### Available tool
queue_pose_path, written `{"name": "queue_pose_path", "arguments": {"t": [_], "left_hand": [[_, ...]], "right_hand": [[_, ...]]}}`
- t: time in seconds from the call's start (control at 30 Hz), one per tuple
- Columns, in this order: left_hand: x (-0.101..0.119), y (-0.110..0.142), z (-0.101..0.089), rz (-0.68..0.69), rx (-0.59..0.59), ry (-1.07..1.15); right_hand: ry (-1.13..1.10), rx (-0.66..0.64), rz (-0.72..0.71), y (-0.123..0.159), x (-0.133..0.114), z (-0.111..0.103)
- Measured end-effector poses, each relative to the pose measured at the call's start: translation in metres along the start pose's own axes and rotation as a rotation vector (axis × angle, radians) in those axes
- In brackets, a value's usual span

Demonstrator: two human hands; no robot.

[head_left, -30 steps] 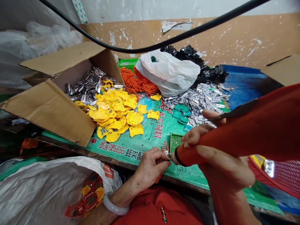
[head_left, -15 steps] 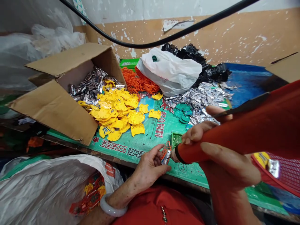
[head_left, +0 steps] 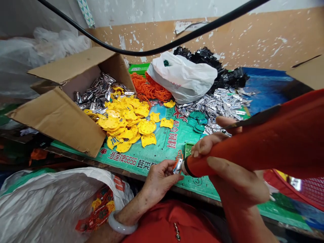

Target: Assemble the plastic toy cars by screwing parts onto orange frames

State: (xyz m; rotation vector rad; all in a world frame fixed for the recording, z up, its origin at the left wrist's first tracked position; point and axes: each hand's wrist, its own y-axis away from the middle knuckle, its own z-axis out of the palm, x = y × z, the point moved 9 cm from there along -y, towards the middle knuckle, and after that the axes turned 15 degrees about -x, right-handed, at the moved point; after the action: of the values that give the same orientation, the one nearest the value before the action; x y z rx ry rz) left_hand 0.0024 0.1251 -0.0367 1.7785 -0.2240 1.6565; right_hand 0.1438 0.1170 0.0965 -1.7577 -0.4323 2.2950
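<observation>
My left hand, a pale bangle on its wrist, pinches a small orange and silver plastic part above the table's front edge. My right hand is wrapped round a thick red power screwdriver with a black ring near its nose. The nose meets the part or sits right against it; the exact contact is hidden. Just behind the nose lies a small green basket. Beyond my right hand are green plastic pieces and a heap of silver pieces.
Yellow plastic pieces spill from a tipped cardboard box. Orange netted pieces, a white bag and black parts lie behind. A red basket stands at right, an open sack at lower left. A black cable hangs across.
The screwdriver and my right hand have shifted slightly left. My left hand has turned the part a little, so more of its orange and silver side shows.
</observation>
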Motion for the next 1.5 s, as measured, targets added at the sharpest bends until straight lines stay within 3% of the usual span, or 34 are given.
{"name": "queue_pose_path", "arguments": {"t": [0.6,1.1,1.33,1.5], "left_hand": [[-0.001,-0.001,0.004,0.027,0.034,0.053],[0.015,0.001,0.003,0.075,0.136,-0.261],[0.012,0.0,0.001,0.082,0.151,-0.286],[0.014,0.004,-0.006,0.047,0.143,-0.243]], "right_hand": [[0.022,-0.002,0.047,0.003,0.005,-0.001],[0.151,-0.039,0.006,0.004,0.006,0.005],[0.149,-0.063,0.035,0.003,0.017,0.005],[0.126,-0.083,0.014,-0.003,0.002,0.005]]}}
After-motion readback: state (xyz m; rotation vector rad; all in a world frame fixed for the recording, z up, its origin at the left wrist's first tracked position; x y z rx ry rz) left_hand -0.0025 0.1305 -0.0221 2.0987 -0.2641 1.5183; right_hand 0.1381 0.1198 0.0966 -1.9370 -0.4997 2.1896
